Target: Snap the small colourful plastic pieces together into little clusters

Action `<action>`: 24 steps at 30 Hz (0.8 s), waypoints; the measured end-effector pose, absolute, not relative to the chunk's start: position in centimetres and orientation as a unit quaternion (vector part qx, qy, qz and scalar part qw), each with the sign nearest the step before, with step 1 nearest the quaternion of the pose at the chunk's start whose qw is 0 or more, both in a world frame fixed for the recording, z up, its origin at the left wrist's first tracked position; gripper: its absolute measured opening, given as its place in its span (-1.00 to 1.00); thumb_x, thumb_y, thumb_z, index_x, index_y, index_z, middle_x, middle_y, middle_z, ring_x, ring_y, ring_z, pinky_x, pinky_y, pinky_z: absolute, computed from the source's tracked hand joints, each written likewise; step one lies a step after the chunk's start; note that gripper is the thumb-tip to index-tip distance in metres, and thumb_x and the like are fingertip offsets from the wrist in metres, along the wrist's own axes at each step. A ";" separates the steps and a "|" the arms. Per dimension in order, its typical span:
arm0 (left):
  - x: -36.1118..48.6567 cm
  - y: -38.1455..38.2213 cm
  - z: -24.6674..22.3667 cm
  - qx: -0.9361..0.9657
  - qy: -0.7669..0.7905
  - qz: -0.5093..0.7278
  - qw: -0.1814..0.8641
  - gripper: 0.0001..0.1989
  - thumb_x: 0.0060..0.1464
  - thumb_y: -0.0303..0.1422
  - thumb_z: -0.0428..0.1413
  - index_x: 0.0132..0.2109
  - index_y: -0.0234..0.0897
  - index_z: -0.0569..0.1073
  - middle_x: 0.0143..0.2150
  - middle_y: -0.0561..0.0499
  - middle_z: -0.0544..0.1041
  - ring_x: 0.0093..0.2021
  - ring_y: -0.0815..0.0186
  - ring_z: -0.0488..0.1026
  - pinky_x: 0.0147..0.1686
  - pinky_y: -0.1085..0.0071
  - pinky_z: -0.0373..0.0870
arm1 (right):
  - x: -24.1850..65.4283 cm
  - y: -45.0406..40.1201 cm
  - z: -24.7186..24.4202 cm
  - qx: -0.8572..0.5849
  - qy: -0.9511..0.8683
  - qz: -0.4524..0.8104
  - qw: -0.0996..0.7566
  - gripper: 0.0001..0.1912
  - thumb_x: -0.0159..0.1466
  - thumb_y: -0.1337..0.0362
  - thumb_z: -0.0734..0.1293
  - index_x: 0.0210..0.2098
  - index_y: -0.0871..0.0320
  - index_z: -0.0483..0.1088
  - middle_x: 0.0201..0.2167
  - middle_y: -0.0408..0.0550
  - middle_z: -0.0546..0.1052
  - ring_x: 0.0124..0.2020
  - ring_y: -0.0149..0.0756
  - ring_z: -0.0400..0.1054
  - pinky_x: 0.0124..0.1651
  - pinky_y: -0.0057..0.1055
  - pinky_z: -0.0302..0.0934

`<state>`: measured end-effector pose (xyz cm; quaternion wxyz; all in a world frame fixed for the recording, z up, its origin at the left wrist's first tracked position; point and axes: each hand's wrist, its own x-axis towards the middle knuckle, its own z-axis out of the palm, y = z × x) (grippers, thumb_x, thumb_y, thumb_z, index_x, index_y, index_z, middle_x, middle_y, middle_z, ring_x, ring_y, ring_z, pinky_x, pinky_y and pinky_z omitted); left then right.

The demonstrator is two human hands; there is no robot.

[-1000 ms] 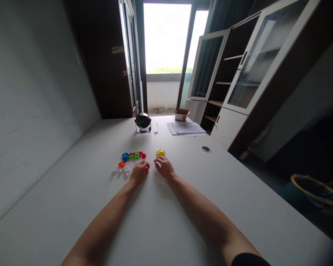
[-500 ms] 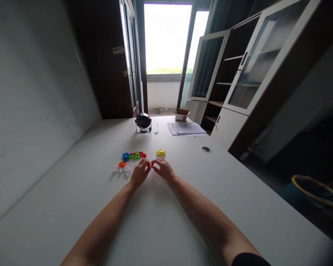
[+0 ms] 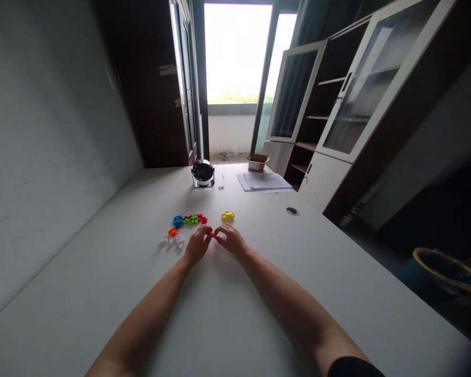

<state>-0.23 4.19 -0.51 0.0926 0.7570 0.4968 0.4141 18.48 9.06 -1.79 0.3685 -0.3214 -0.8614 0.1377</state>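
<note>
Pinching a small red plastic piece [image 3: 213, 234] between my hands, I keep both wrists low over the white table [image 3: 102, 283]. My left hand [image 3: 198, 245] is half curled, its fingertips [image 3: 207, 232] on the piece's left side. My right hand [image 3: 231, 240] is curled about the same, pressing in from the right (the piece is tiny from up here, and my fingers hide most of it). Just ahead of my left hand lies a row of blue, green and red plastic pieces [image 3: 188, 220], with an orange piece [image 3: 173, 232] and some white pieces [image 3: 171, 240] to its left. A yellow piece [image 3: 227, 215] sits just ahead of my right hand. Farther along the table are a round black-and-silver gadget [image 3: 202, 174], a stack of papers [image 3: 264, 181] and a cardboard box [image 3: 258, 163].
</note>
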 end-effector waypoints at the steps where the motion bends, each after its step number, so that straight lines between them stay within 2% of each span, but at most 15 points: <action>1: -0.3 4.3 -0.6 0.754 0.497 0.420 0.096 -0.85 0.32 -0.30 -0.06 -0.12 -0.22 0.36 -0.20 -0.03 0.49 -0.21 0.28 0.46 -0.20 0.38 0.37 | 18.4 9.1 -1.9 -0.318 -0.861 0.139 0.371 -0.92 0.28 0.27 0.38 -0.21 0.08 0.45 -0.26 -0.07 0.52 -0.16 -0.24 0.35 -0.07 -0.34 0.25; 7: -0.5 4.5 -1.0 0.733 0.512 0.431 0.123 -0.85 0.30 -0.25 -0.04 -0.15 -0.20 0.35 -0.29 0.01 0.50 -0.31 0.29 0.47 -0.28 0.40 0.34 | 18.3 9.4 -2.1 -0.305 -0.859 0.146 0.385 -0.89 0.27 0.20 0.40 -0.23 0.08 0.45 -0.27 -0.07 0.51 -0.21 -0.25 0.36 -0.11 -0.35 0.25; 12: -0.4 4.4 -1.0 0.732 0.520 0.422 0.128 -0.84 0.30 -0.22 -0.05 -0.16 -0.19 0.33 -0.32 0.03 0.49 -0.32 0.29 0.47 -0.30 0.42 0.31 | 18.3 9.0 -1.9 -0.302 -0.870 0.136 0.364 -0.84 0.25 0.18 0.42 -0.22 0.08 0.43 -0.29 -0.08 0.49 -0.24 -0.27 0.36 -0.15 -0.38 0.24; 18: -0.2 4.1 -0.6 0.734 0.529 0.404 0.134 -0.84 0.30 -0.25 -0.07 -0.16 -0.19 0.34 -0.35 0.05 0.51 -0.37 0.30 0.46 -0.36 0.44 0.27 | 18.2 8.5 -1.5 -0.320 -0.862 0.115 0.375 -0.84 0.33 0.19 0.34 -0.13 0.09 0.40 -0.22 -0.04 0.50 -0.22 -0.30 0.38 -0.15 -0.40 0.24; 24: -0.3 4.3 -0.9 0.730 0.524 0.415 0.147 -0.84 0.27 -0.30 -0.05 -0.06 -0.17 0.36 -0.26 0.02 0.56 -0.27 0.28 0.52 -0.31 0.43 0.35 | 18.3 8.6 -1.6 -0.334 -0.847 0.128 0.393 -0.85 0.34 0.18 0.33 -0.14 0.08 0.40 -0.27 -0.07 0.50 -0.27 -0.33 0.38 -0.18 -0.42 0.24</action>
